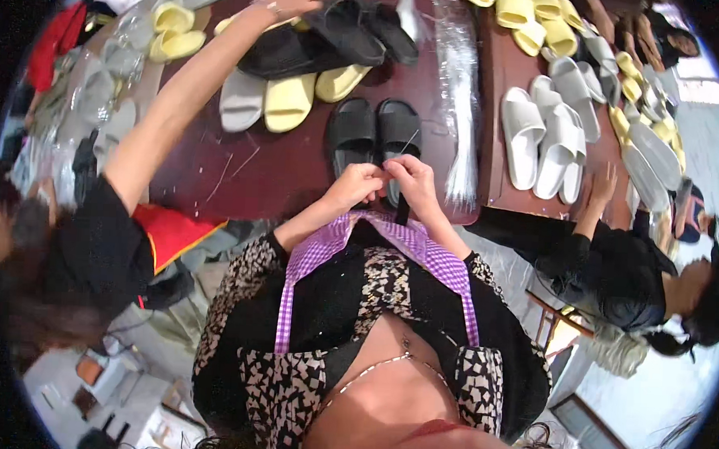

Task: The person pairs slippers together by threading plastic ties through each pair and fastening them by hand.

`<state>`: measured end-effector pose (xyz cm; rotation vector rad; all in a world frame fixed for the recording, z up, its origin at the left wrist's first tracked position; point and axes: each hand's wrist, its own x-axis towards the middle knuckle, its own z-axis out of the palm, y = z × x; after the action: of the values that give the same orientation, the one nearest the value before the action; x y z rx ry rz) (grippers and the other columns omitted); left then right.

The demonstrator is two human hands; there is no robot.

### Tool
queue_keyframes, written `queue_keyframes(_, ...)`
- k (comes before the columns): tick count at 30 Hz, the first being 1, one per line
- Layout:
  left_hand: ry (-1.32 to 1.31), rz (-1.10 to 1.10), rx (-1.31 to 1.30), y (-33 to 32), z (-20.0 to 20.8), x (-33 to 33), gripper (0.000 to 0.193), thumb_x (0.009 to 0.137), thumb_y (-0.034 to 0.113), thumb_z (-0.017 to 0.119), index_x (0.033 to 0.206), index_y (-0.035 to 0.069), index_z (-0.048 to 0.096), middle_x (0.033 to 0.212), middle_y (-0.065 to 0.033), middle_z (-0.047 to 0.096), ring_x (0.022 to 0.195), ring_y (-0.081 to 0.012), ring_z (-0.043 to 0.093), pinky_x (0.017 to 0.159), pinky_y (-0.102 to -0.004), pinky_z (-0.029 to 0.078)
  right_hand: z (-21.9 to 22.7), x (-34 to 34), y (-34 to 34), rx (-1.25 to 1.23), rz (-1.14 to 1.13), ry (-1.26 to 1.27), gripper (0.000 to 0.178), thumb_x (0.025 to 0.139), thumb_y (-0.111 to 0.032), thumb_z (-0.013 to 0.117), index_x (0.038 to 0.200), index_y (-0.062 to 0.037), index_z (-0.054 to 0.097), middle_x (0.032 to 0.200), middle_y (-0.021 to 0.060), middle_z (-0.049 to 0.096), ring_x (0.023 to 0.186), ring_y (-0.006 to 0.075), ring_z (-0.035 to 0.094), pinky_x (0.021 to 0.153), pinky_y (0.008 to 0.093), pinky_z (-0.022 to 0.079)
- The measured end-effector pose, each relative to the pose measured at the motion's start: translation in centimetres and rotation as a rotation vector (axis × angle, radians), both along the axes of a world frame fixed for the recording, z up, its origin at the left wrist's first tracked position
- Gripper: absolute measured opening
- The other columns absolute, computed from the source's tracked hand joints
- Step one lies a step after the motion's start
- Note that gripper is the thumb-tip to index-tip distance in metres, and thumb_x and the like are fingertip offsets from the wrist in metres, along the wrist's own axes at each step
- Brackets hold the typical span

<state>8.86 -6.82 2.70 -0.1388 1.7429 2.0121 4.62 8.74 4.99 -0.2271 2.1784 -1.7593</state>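
A pair of black slippers (374, 134) lies side by side on the dark red table (282, 169) in front of me. My left hand (356, 184) and my right hand (411, 179) meet at the near end of the right slipper, fingers pinched together. A thin clear plastic strand runs up from my right fingers over that slipper. A short black strip hangs below my hands. What exactly each hand pinches is too small to tell.
A bundle of clear plastic strands (458, 92) lies right of the slippers. White slippers (544, 140), yellow slippers (289, 101) and more black ones (336, 35) cover the table. A person on the left reaches an arm (180, 104) across; another person (614, 268) sits at right.
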Motion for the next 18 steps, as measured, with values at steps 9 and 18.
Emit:
queue_keyframes(9,0.619,0.174,-0.465,-1.2,2.1,-0.2,0.010,0.079,0.007,0.059,0.085,-0.001,0.061,0.077,-0.0070,0.062,0.067,-0.0153,0.059,0.061,-0.0272,0.048,4.9,-3.1,3.3,-0.492,-0.202,-0.135,0.017,0.087,-0.016,0.055,0.081,-0.0008,0.059,0.068,0.0020,0.058,0.061,0.0101,0.052,0.061,0.0225,0.043)
queue_keyframes(18,0.967,0.023,-0.621,-1.4,3.2,0.4,0.009,0.074,0.003,0.059,0.083,0.002,0.062,0.084,-0.0107,0.061,0.080,-0.0289,0.058,0.072,-0.0342,0.048,5.5,-3.3,6.3,-0.183,-0.246,-0.092,0.019,0.086,-0.015,0.055,0.080,0.0025,0.061,0.062,0.0043,0.057,0.056,0.0120,0.052,0.056,0.0259,0.043)
